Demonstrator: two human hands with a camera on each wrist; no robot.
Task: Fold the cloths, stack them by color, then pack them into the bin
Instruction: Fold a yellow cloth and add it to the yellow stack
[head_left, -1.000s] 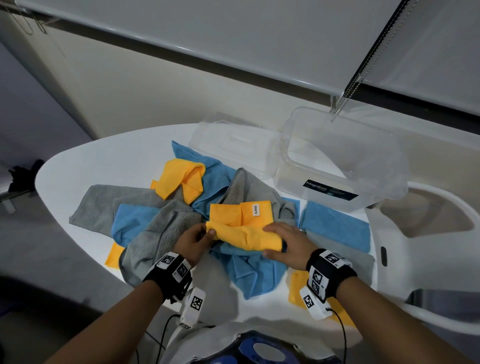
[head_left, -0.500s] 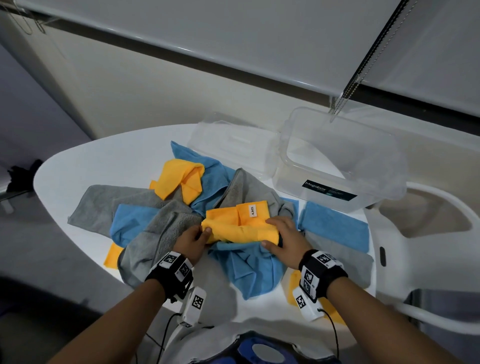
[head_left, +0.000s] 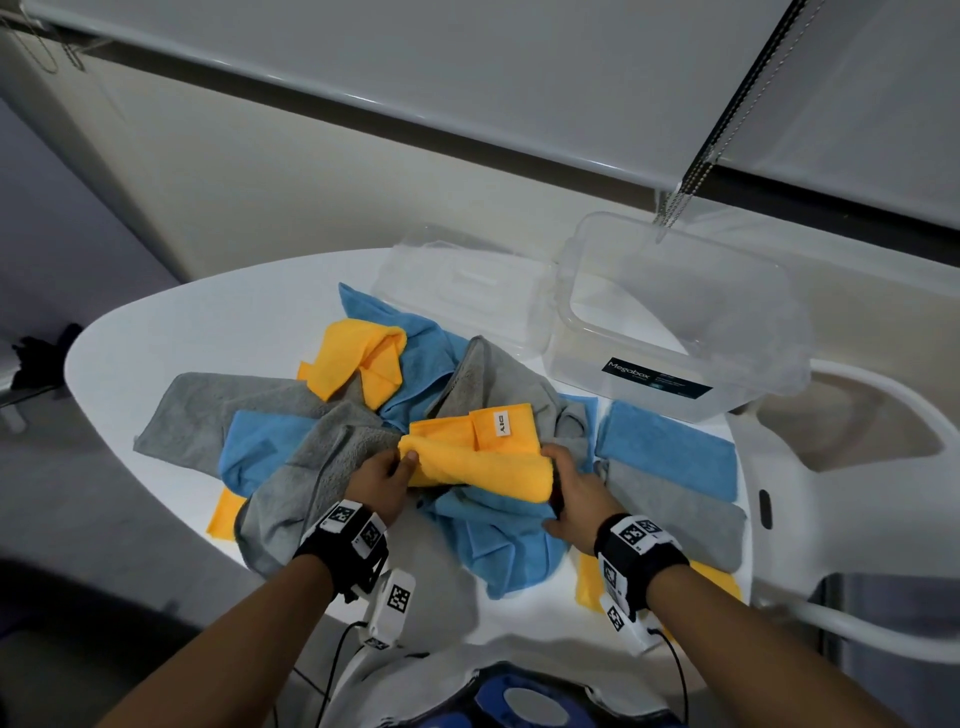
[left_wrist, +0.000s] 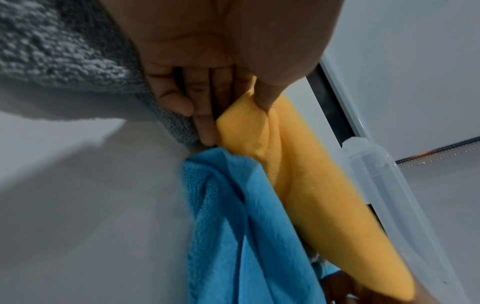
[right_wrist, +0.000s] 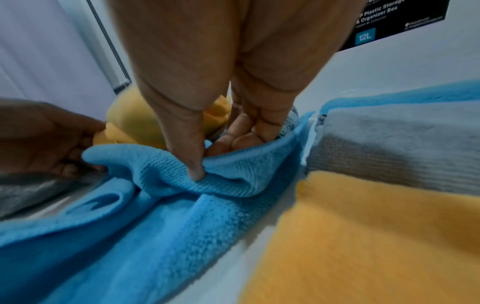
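Observation:
A folded yellow cloth (head_left: 483, 457) with a white tag is held over the pile of loose cloths in the middle of the white table (head_left: 218, 322). My left hand (head_left: 387, 475) pinches its left end between thumb and fingers (left_wrist: 202, 123). My right hand (head_left: 569, 493) is at its right end. In the right wrist view its thumb (right_wrist: 196, 170) pinches a fold of the blue cloth (right_wrist: 155, 226) against curled fingers. The yellow cloth (right_wrist: 135, 121) lies just behind them. The clear bin (head_left: 566, 312) stands at the back right, nothing in it.
The bin's clear lid (head_left: 457, 280) lies left of the bin. Folded blue (head_left: 670, 447), grey (head_left: 680, 514) and yellow (head_left: 589, 582) cloths lie in a row at the right. Loose grey (head_left: 208, 415), blue (head_left: 415, 358) and yellow (head_left: 358, 358) cloths cover the left and middle.
My right hand slid off the top of the yellow cloth to its right end and tucked its fingers under. The cloth's near fold has risen off the blue cloth. My left hand kept its pinch.

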